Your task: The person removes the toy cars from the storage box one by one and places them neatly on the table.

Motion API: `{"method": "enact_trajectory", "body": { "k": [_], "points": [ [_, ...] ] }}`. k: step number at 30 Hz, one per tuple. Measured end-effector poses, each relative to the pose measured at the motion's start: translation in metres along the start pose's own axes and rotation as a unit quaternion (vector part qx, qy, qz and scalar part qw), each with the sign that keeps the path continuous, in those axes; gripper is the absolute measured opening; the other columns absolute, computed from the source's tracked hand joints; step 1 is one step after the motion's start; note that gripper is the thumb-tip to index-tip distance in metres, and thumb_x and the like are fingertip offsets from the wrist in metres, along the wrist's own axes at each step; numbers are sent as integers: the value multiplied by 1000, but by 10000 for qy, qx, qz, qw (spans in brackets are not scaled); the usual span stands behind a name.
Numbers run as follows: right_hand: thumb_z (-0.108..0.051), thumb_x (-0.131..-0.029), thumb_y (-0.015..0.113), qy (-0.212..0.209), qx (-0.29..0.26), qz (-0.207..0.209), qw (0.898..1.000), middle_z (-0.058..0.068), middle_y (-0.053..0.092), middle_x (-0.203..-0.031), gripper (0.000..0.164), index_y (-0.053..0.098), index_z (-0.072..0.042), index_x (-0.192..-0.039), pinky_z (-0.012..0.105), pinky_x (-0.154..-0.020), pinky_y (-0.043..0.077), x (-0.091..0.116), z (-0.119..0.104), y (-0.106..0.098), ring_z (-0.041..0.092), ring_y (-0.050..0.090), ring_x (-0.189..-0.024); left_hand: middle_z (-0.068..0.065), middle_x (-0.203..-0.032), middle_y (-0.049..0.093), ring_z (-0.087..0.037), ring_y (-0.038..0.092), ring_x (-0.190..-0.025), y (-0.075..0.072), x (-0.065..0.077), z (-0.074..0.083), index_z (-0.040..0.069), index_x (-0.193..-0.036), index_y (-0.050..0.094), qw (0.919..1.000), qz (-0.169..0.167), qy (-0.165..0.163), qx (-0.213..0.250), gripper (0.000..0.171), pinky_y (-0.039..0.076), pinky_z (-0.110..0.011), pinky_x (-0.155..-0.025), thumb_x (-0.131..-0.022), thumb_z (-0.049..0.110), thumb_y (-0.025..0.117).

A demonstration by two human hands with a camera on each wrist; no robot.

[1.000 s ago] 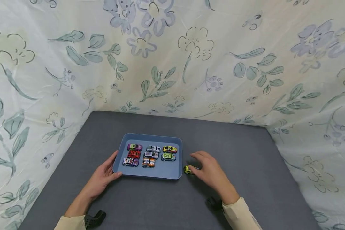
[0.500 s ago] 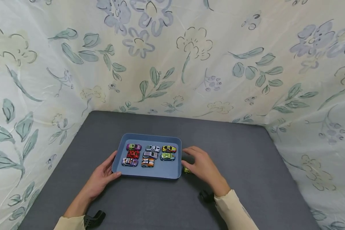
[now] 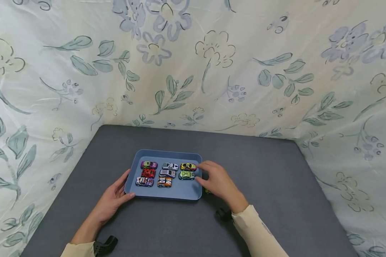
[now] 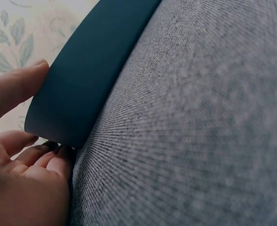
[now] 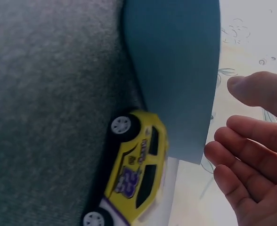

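Observation:
My left hand [image 3: 110,201] grips the left front corner of a shallow blue tray [image 3: 183,192], thumb at the rim in the left wrist view and fingers low against its end wall. Several toy cars stand in the tray in three columns. My right hand [image 3: 219,180] reaches over the right rim, holding nothing, its fingers loosely bent. Its fingertips come right up to a yellow toy car [image 3: 188,166] and a green toy car [image 3: 187,175]. Outside the right wall, another yellow toy car [image 5: 136,169] stands on the table, mostly hidden under my hand in the head view.
Among the cars in the tray are a red one [image 3: 148,173], an orange one [image 3: 164,182] and a purple-green one [image 3: 149,165]. The tray rests on a dark grey table [image 3: 161,228]. Flower-patterned cloth [image 3: 212,71] walls off the back and sides.
My right hand has moved left, from above the yellow car outside the tray to over the tray's right rim. My left hand keeps its hold, and the cars stay in place.

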State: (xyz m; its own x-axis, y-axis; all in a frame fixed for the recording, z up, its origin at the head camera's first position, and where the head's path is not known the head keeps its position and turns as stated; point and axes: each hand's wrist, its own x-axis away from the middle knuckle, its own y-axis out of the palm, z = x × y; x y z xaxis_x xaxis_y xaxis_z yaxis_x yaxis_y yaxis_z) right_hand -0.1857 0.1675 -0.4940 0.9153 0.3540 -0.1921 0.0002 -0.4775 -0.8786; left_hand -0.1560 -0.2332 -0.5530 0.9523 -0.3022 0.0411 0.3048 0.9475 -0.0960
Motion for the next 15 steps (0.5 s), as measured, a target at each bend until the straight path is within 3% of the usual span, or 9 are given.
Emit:
{"method": "enact_trajectory", "body": {
  "k": [15],
  "points": [
    [-18,-96,86,-209,-28,-247,9995,7,74,-118,35,79,-6,-128,43,-88,62,-15,-2,10,23,70,-103,-27,-177,11,-45,12,-161,0,0,-1,1,-173,11,10000,5,-9,-17,96,34,-10,-113,-103,6,76]
  ]
}}
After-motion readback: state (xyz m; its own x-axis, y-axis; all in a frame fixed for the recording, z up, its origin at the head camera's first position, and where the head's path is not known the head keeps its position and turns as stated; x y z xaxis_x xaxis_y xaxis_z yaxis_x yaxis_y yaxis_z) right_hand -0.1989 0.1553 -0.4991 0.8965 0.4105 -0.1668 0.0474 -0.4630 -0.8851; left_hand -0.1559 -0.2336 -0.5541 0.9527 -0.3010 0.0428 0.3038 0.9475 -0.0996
